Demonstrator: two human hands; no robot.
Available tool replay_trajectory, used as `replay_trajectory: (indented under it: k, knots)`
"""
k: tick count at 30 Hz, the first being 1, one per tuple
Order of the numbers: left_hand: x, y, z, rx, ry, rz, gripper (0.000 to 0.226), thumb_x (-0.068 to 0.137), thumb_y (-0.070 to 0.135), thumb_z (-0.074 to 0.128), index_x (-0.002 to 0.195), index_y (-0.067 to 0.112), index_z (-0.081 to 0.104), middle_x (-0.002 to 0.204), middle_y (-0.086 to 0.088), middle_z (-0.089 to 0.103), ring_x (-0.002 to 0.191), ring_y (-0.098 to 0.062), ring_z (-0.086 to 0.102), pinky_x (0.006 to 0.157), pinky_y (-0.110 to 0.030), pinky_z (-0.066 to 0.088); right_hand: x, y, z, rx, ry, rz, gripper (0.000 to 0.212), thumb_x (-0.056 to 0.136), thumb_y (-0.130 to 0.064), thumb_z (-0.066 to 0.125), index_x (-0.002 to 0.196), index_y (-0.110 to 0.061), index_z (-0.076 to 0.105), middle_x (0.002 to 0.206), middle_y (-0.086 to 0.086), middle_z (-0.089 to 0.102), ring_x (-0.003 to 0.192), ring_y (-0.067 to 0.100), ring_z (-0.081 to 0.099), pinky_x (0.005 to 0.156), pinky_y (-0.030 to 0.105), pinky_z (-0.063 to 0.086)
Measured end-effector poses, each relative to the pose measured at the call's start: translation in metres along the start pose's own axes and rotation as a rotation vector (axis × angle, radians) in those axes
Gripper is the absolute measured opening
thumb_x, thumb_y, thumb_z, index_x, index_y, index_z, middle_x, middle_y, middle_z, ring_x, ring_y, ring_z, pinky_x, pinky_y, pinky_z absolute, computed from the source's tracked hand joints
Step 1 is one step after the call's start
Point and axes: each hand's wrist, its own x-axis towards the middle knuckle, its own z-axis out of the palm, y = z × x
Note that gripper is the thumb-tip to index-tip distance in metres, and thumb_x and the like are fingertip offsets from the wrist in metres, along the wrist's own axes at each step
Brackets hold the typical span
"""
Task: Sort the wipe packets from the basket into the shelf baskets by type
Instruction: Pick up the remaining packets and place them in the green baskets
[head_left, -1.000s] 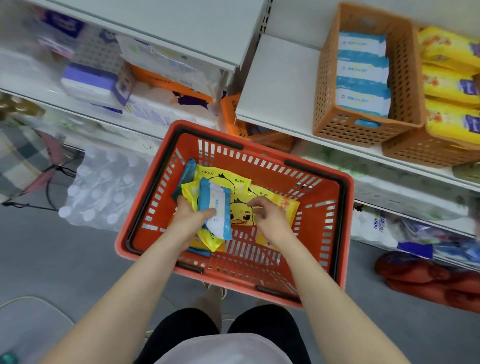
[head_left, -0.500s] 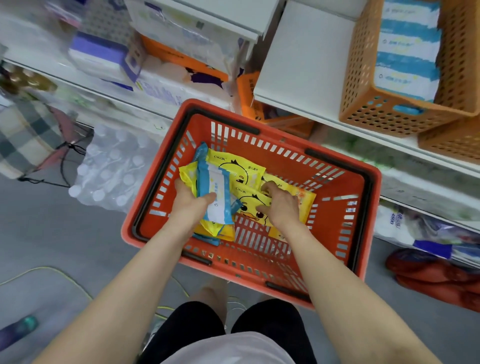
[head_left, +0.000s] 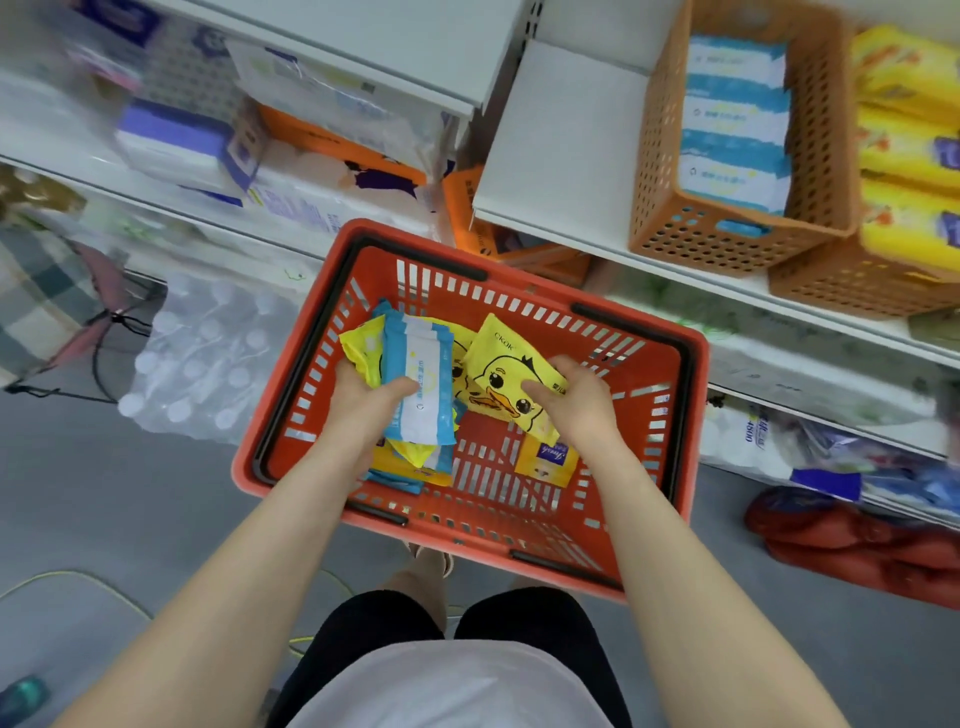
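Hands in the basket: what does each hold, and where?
Left hand grips a stack topped by a blue-and-white packet, around its near half. Right hand pinches the yellow duck packet at its right edge.

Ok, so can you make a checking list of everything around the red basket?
Surface: white shelf carries two orange baskets; grey floor below.
Job's things: red basket holds loose packets, a small orange packet on its bottom. Left shelf basket holds blue-and-white packs; right shelf basket holds yellow packs.
Clutter: bottle pack and red bag on the floor.
Hands: left hand grips a blue-and-white packet plus yellow ones; right hand grips a duck packet.
Cables: yellow cord on the floor; black cord beside the bottles.
Surroundings: tissue packs on left shelves; checked cloth.
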Motion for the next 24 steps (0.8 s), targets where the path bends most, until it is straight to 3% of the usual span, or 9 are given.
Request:
replay_trajectory:
  k: [6,9,12,15,18,21,24]
  knots:
    - [-0.031,0.032,0.013,-0.047,-0.218,0.121,0.05,0.087,0.001,0.066,0.13,0.02,0.049,0.118,-0.005,0.07,0.098,-0.026,0.071,0.079,-0.044,0.058,-0.042,-0.003,-0.05,0.088,0.149,-0.072,0.053,0.087,-0.041,0.067,0.132,-0.015,0.059,0.132,0.002,0.062,0.122,0.022,0.057,0.102,0.037,0.046]
    - [-0.05,0.048,0.03,-0.06,-0.31,0.17,0.041,0.089,0.006,0.067,0.123,0.024,0.052,0.116,-0.004,0.071,0.096,-0.024,0.072,0.078,-0.042,0.059,-0.063,0.003,-0.082,0.155,0.229,-0.097,0.042,0.085,-0.041,0.068,0.121,-0.02,0.065,0.117,-0.003,0.069,0.105,0.019,0.065,0.091,0.041,0.053]
    - [-0.077,0.065,0.054,-0.049,-0.377,0.213,0.071,0.077,0.023,0.081,0.139,0.018,0.046,0.126,-0.006,0.068,0.103,-0.026,0.071,0.088,-0.048,0.057,-0.082,0.016,-0.116,0.26,0.295,-0.139,0.02,0.084,-0.039,0.07,0.102,-0.032,0.064,0.099,-0.009,0.072,0.088,0.014,0.069,0.08,0.042,0.057]
    - [-0.103,0.078,0.086,-0.034,-0.424,0.312,0.061,0.082,0.018,0.076,0.137,0.017,0.049,0.121,-0.004,0.07,0.105,-0.025,0.07,0.09,-0.047,0.056,-0.094,0.035,-0.153,0.338,0.351,-0.157,0.018,0.085,-0.034,0.071,0.101,-0.028,0.067,0.093,-0.007,0.072,0.085,0.011,0.069,0.077,0.041,0.057]
    - [-0.128,0.084,0.127,-0.061,-0.438,0.351,0.075,0.076,0.021,0.081,0.141,0.015,0.045,0.122,-0.006,0.07,0.101,-0.025,0.072,0.083,-0.044,0.059,-0.102,0.063,-0.193,0.389,0.407,-0.189,0.017,0.084,-0.029,0.072,0.1,-0.025,0.068,0.09,-0.005,0.073,0.084,0.014,0.069,0.078,0.043,0.056]
    - [-0.156,0.085,0.175,-0.1,-0.445,0.415,0.045,0.086,0.012,0.071,0.128,0.018,0.055,0.114,-0.005,0.073,0.096,-0.024,0.073,0.076,-0.04,0.061,-0.107,0.098,-0.235,0.416,0.456,-0.218,0.021,0.083,-0.029,0.073,0.103,-0.027,0.068,0.094,-0.007,0.072,0.088,0.013,0.068,0.081,0.043,0.056]
    - [-0.187,0.083,0.23,-0.136,-0.444,0.44,0.039,0.09,0.009,0.065,0.128,0.012,0.058,0.109,-0.005,0.075,0.091,-0.022,0.074,0.07,-0.036,0.062,-0.11,0.137,-0.281,0.437,0.481,-0.254,0.026,0.081,-0.032,0.074,0.106,-0.032,0.064,0.1,-0.01,0.072,0.092,0.011,0.068,0.082,0.045,0.057]
